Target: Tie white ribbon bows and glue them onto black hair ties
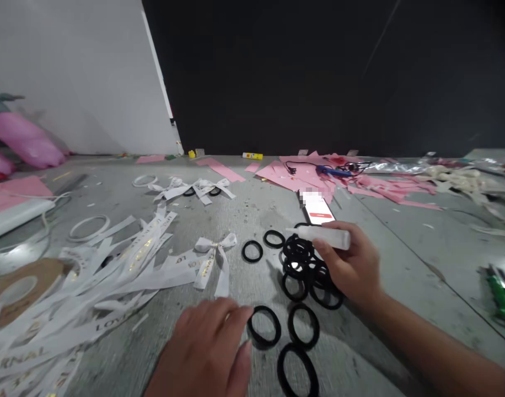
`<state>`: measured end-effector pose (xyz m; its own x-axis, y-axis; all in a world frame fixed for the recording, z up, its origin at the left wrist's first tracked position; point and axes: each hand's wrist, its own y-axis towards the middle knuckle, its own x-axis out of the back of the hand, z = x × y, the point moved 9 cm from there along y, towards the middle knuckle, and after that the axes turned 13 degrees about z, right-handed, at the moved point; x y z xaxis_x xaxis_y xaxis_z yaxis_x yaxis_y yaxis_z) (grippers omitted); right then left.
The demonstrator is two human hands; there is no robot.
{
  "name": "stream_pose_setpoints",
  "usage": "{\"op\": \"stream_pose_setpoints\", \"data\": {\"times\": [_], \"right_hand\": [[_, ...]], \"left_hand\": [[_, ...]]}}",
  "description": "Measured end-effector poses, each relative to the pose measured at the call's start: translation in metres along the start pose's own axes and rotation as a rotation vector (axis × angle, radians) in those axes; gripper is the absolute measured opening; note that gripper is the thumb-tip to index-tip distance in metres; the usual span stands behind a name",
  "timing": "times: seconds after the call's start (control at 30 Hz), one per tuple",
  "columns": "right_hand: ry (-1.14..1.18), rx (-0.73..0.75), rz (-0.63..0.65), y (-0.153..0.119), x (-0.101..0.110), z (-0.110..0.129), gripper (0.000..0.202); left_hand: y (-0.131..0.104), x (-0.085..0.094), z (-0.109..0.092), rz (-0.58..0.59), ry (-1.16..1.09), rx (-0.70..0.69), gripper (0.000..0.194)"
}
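Note:
My right hand [354, 262] grips a small translucent white squeeze bottle [327, 237] with a thin nozzle pointing left, above a heap of black hair ties [297, 251]. Low in the middle, my left hand [213, 342] is over the floor with fingers bent, thumb and index finger apart. Its index fingertip is at the left edge of a single hair tie [264, 344]; whether it presses on it I cannot tell. Several more loose black rings lie around. A tied white ribbon bow [215, 253] with gold lettering lies just beyond my left hand.
White printed ribbons [153, 278] sprawl at the left beside a brown cardboard spool [46, 275]. More bows [190, 187] lie farther back. A lit phone [318, 209] rests behind the bottle. Pink sheets [285, 176] and a blue-handled corded tool [335, 171] are near the black wall. Green-handled scissors [500, 298] lie far right.

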<state>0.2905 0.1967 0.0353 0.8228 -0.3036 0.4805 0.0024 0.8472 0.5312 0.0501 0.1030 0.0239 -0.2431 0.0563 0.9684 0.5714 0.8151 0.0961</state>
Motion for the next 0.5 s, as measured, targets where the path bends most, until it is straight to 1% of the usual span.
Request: {"op": "stream_pose_setpoints", "data": {"times": [0.07, 0.13, 0.17, 0.2, 0.23, 0.27, 0.33, 0.43, 0.5], "right_hand": [[-0.115, 0.065, -0.036, -0.004, 0.005, 0.005, 0.024], [-0.191, 0.125, -0.068, -0.007, 0.009, 0.009, 0.023], [-0.211, 0.142, -0.07, -0.008, 0.011, 0.01, 0.022], [-0.22, 0.148, -0.062, -0.008, 0.011, 0.01, 0.021], [-0.219, 0.146, -0.046, -0.007, 0.01, 0.009, 0.02], [-0.206, 0.134, -0.023, -0.006, 0.009, 0.007, 0.02], [-0.144, 0.095, 0.031, -0.004, 0.005, 0.003, 0.02], [-0.012, 0.014, 0.111, -0.001, -0.002, -0.003, 0.022], [0.04, -0.017, 0.184, 0.0, -0.008, -0.001, 0.023]], "left_hand": [[0.041, -0.002, 0.003, 0.126, 0.002, 0.06, 0.033], [0.077, -0.009, 0.011, 0.184, 0.076, 0.105, 0.039], [0.091, -0.014, 0.017, 0.191, 0.133, 0.13, 0.036], [0.102, -0.018, 0.022, 0.185, 0.185, 0.133, 0.028], [0.109, -0.024, 0.025, 0.198, 0.207, 0.114, 0.022], [0.111, -0.03, 0.027, 0.205, 0.201, 0.093, 0.019], [0.108, -0.036, 0.027, 0.228, 0.143, 0.036, 0.017], [0.09, -0.035, 0.017, 0.242, 0.098, -0.072, 0.012], [0.078, -0.032, 0.008, 0.236, 0.098, -0.141, 0.012]]}}
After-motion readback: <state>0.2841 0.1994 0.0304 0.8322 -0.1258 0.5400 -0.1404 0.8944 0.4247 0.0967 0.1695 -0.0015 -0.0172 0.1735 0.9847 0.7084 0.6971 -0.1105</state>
